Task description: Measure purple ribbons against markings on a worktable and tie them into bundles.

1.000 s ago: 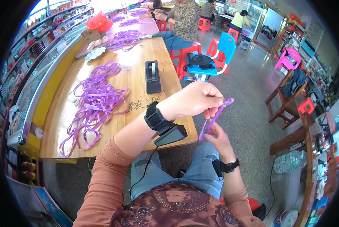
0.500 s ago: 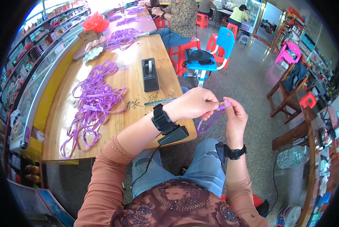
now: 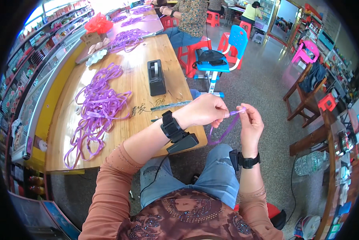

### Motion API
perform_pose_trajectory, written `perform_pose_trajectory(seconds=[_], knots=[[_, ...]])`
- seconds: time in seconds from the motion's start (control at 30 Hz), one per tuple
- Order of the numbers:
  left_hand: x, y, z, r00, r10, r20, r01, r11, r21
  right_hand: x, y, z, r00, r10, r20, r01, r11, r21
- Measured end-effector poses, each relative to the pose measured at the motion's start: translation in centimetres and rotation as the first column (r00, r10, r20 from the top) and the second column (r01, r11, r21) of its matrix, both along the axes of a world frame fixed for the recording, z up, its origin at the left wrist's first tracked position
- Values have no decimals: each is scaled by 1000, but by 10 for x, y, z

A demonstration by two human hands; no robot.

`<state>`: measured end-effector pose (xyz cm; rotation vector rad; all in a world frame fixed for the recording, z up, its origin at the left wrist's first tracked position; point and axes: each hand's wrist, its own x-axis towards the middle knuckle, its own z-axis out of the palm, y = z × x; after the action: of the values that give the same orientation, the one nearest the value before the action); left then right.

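My left hand (image 3: 205,110) and my right hand (image 3: 249,124) meet in front of me, past the wooden table's (image 3: 135,80) near corner. Both pinch the top of one purple ribbon strip (image 3: 224,129), which hangs down in a loop between them toward my lap. A black band with a device sits on my left wrist, a black watch on my right. A large heap of purple ribbon strips (image 3: 97,108) lies on the table to my left. A black tape dispenser (image 3: 156,77) stands mid-table.
More purple ribbon (image 3: 127,38) and a red bag (image 3: 98,23) lie at the table's far end, where another person (image 3: 191,16) sits. A blue chair (image 3: 223,60) with a black bag, red stools and wooden chairs (image 3: 307,96) stand on the floor to the right. Shelves line the left wall.
My right hand has risen from below the ribbon to level with my left hand, and the strip, earlier stretched upright, now hangs as a loop between the two.
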<state>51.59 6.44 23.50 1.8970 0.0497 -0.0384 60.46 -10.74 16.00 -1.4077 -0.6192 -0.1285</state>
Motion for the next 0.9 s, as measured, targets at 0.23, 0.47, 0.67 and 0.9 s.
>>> perform_pose_trajectory(seconds=[0.23, 0.47, 0.67, 0.9], knots=[[1, -1, -3, 1000, 5, -4, -4, 999, 41, -4, -4, -7, 985, 142, 96, -133, 987, -94], [0, 0, -1, 1000, 6, 22, -9, 995, 99, -8, -16, 2, 933, 344, -109, -346, 938, 9], [-2, -1, 3, 1000, -2, -27, 6, 989, 147, -6, -13, -1, 923, 366, -117, -365, 931, 26], [2, -1, -7, 1000, -13, -24, 15, 998, 62, -7, -13, -7, 951, 295, -95, -296, 955, 1]])
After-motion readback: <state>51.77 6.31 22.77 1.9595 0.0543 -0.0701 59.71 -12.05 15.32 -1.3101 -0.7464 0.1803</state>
